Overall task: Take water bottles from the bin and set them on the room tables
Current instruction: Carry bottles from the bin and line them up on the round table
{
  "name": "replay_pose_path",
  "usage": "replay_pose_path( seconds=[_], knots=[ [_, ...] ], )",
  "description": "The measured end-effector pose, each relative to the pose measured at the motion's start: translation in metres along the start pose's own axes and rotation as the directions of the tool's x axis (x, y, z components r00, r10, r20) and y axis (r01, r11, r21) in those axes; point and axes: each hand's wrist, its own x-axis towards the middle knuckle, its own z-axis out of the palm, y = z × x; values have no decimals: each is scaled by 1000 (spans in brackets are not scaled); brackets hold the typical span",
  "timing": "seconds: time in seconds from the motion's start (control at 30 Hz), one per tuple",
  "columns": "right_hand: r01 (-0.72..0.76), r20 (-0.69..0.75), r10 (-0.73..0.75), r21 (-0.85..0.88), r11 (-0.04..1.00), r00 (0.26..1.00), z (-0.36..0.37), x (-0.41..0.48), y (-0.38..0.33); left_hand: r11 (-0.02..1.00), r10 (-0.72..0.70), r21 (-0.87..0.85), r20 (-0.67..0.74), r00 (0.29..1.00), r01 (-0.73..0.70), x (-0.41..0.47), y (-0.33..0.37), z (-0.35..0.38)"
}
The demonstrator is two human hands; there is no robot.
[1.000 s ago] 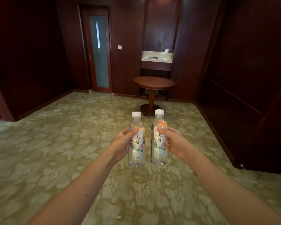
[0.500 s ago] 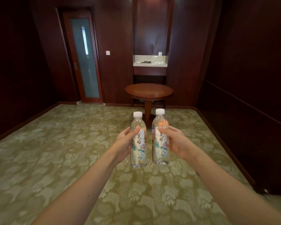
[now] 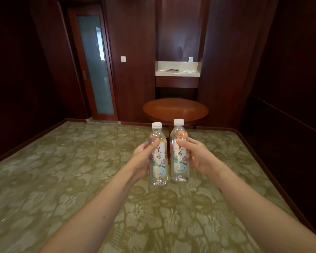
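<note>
I hold two clear water bottles with white caps and flowered labels upright in front of me, side by side and slightly apart. My left hand (image 3: pixel 141 157) grips the left bottle (image 3: pixel 158 161) around its middle. My right hand (image 3: pixel 199 157) grips the right bottle (image 3: pixel 179 157) the same way. Straight ahead, beyond the bottles, stands a round dark wooden table (image 3: pixel 175 108) on a single pedestal; the bottles hide its leg. The bin is out of view.
Green patterned carpet (image 3: pixel 80 170) covers the floor between me and the table. A wall niche with a white counter (image 3: pixel 177 73) holding small items sits behind the table. A frosted-glass door (image 3: pixel 95 64) is at the back left. Dark wood walls run along both sides.
The table has grown larger and nearer, and the view has swung to face it straight on. Both hands keep the same grip on the bottles.
</note>
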Motion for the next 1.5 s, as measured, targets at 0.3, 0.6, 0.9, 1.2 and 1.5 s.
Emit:
replay_pose_path(
  seconds=[0.3,0.6,0.9,1.2,1.5],
  knots=[
    [-35,-7,35,19,999,999,-49,195,-12,998,-42,-48,-21,999,41,195,3,-20],
    [-6,-92,9,27,1000,996,-79,402,-33,1000,-27,-14,74,997,28,427,29,-46],
    [-21,-135,27,47,999,991,-115,570,-43,998,-68,1,153,986,68,597,46,-66],
    [-26,-102,27,8,1000,994,-163,757,-55,998,-45,49,163,986,38,792,47,-80],
    [-10,-30,10,-9,1000,1000,-215,947,-91,998,4,60,138,990,-12,983,67,-88]
  ],
)
